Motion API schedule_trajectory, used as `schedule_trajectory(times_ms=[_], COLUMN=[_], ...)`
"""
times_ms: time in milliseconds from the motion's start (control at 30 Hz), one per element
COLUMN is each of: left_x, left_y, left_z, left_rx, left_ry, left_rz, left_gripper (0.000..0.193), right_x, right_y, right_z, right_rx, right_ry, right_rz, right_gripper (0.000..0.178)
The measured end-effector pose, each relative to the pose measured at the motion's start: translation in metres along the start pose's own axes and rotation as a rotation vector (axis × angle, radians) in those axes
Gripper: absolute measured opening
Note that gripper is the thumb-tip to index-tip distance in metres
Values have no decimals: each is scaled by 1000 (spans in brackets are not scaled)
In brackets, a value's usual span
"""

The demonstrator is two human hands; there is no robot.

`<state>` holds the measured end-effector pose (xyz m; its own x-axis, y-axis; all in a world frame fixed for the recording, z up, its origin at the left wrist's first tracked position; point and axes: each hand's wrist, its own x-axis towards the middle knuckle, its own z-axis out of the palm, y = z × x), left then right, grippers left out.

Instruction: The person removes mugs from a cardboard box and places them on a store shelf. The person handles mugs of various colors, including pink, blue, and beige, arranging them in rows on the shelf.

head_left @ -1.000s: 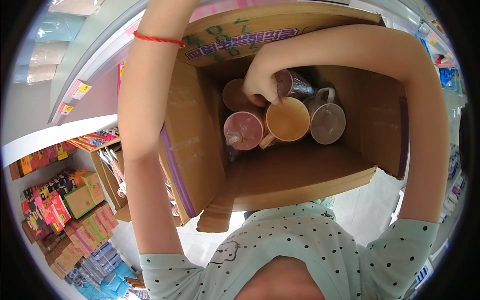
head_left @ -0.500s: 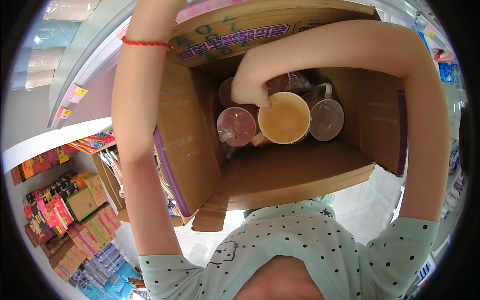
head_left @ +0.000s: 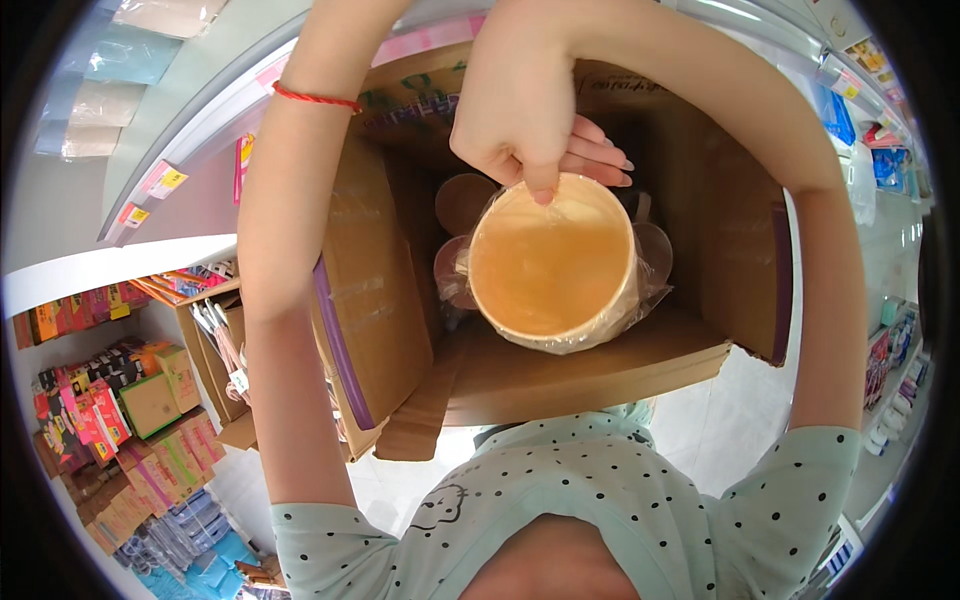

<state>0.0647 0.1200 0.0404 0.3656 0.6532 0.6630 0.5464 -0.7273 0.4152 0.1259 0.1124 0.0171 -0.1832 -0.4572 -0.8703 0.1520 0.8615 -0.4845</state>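
My right hand (head_left: 530, 120) grips a pale yellow mug (head_left: 550, 270) by its rim, thumb over the edge and inside, the other fingers along the outside. Clear plastic film wraps the mug, and part of its handle shows at the left. It is held above the inside of a cardboard box (head_left: 375, 290), seen from its open top. Down in the box stand a brownish mug (head_left: 464, 202), a pink mug (head_left: 455, 285) and a greyish one (head_left: 655, 258), partly hidden by the yellow mug. My left forearm, with a red cord bracelet (head_left: 318, 98), runs past the top edge, so that hand is out of sight.
A curved shelf edge with price tags (head_left: 165, 180) runs behind the box, with plastic-wrapped goods (head_left: 135, 55) at upper left. Stacked packages (head_left: 160, 400) stand at left. More stocked shelves (head_left: 895, 390) line the right. A loose box flap (head_left: 410, 430) hangs towards me.
My right hand has raised the yellow mug from among the other mugs, up towards me. Its handle has turned further left. My left arm has shifted slightly right.
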Motion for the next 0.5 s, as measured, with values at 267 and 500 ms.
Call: schedule_trajectory(times_ms=[267, 500], left_x=[-1, -1], left_y=[-10, -4], left_z=[5, -2], left_rx=[87, 123], left_ry=[33, 5], left_rz=[171, 122], left_gripper=[11, 12], right_x=[-23, 35], right_y=[3, -28], right_z=[10, 24], right_rx=[36, -174], right_ry=[218, 271], right_rz=[79, 196], right_gripper=[34, 24])
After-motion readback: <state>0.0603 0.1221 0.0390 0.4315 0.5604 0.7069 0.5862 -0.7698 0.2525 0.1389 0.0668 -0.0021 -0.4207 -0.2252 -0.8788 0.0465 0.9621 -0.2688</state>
